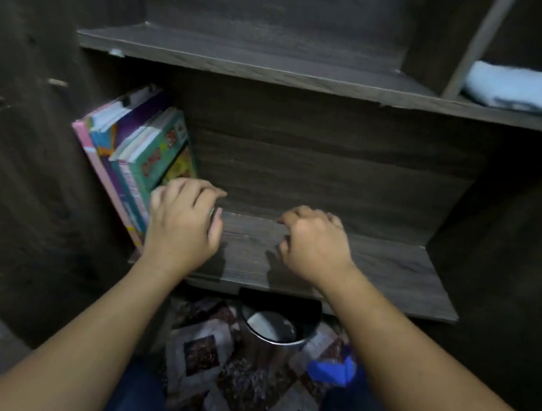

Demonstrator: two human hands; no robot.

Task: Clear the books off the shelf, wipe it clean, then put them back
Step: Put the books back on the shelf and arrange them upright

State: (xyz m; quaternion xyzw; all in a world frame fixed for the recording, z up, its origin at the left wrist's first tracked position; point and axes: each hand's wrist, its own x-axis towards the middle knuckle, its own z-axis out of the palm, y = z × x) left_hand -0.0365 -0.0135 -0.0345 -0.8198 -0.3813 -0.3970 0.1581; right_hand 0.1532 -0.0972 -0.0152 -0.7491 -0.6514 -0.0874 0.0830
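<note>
books (125,141) lean at the shelf's (373,271) left end
left hand (183,225): fingers clamp the green book (156,158); right hand (316,244): fingers curled together above the shelf's middle, holding nothing

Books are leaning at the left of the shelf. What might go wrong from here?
1. The books lean tilted against the left wall, gripped only by the left hand; pulling one out may let the rest slide flat or off the shelf.
2. A round container sits below the shelf's front edge; a dropped book might land on it.
</note>
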